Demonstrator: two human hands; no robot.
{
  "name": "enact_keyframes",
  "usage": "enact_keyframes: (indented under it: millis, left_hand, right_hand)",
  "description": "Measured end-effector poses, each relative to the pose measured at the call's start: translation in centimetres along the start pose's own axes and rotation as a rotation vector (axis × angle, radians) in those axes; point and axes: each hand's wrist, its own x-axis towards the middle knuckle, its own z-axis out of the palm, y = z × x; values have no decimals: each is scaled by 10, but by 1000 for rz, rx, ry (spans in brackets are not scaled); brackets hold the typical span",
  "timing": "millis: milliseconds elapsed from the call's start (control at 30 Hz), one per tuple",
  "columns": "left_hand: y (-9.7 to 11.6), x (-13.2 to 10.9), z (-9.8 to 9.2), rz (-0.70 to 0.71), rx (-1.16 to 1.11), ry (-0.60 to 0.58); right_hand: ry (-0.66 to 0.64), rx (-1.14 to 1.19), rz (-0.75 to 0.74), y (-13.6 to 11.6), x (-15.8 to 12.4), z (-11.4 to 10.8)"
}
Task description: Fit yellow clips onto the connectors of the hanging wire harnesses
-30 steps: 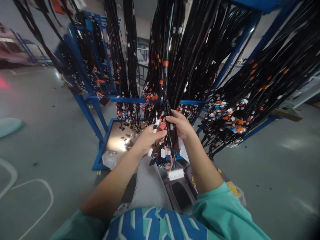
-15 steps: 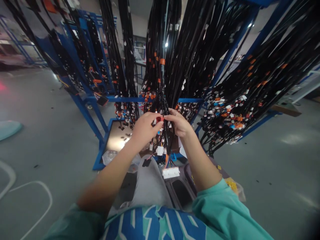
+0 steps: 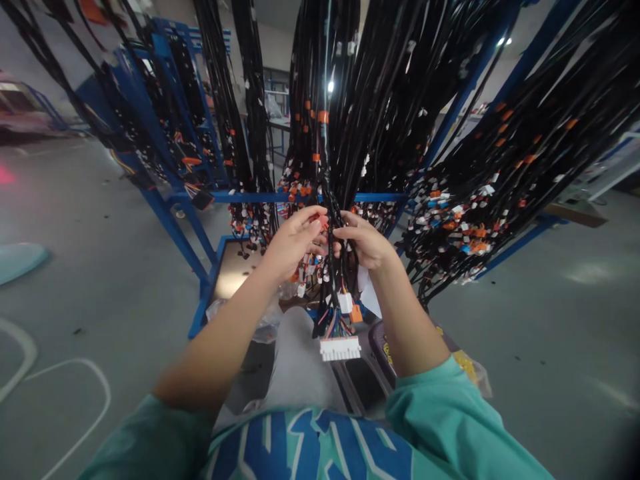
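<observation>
Between the thumb and index finger of my left hand [image 3: 294,245] is a small red connector [image 3: 323,221], partly covered by the fingers. My right hand [image 3: 369,244] is closed around the black wire harness [image 3: 327,190] just beside it, thumb in front. Below both hands the harness hangs down and fans out into coloured wires. A wide white connector [image 3: 340,349] dangles at its lower end, above my lap. Higher on the same branch hang a smaller white connector [image 3: 345,303] and an orange connector [image 3: 356,313].
A blue frame rail [image 3: 250,198] crosses behind my hands. Thick bundles of black harnesses [image 3: 390,100] hang all around, with many connector ends [image 3: 465,230] at right. Clear plastic bags [image 3: 265,327] lie low at left. A bag with yellow pieces [image 3: 465,363] sits by my right elbow.
My left hand has shifted slightly up, still pinching the red connector. My right fingers have closed round the harness. The dangling white and orange connectors have swung and turned.
</observation>
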Motion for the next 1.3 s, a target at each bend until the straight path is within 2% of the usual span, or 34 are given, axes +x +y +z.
enact_keyframes:
  millis: [167,300,433,567,700,800,967,1067,1167,1233,1300]
  left_hand:
    - [-4,5,-5,-94,-216,41]
    - [-10,7,-5,-142,-362,100]
    - [-13,0,5,-59,-445,178]
    - [-18,-6,11,116,-309,109]
    - [-26,-3,5,229,-91,7]
    - [-28,2,2,257,-29,-64]
    - [-27,7,10,204,-135,-140]
    - [-29,12,19,137,-196,-165]
    - [-34,19,24,125,-225,-154]
    - [-36,25,25,140,-207,-150]
    - [-38,30,24,157,-152,-139]
  right_hand:
    - [-12,-15,6,-5,-7,10]
    - [-22,-71,-78,-4,-11,20]
    - [0,-147,-150,0,-15,25]
    - [-20,-173,-234,4,-19,22]
    - [-8,-147,-284,11,-22,17]
    - [28,-180,-285,18,-24,11]
    - [53,-269,-279,21,-37,-3]
    - [29,-325,-288,22,-51,-16]
    - [71,-334,-272,28,-69,-45]
    - [237,-321,-264,38,-85,-80]
    - [519,-327,-261,54,-107,-129]
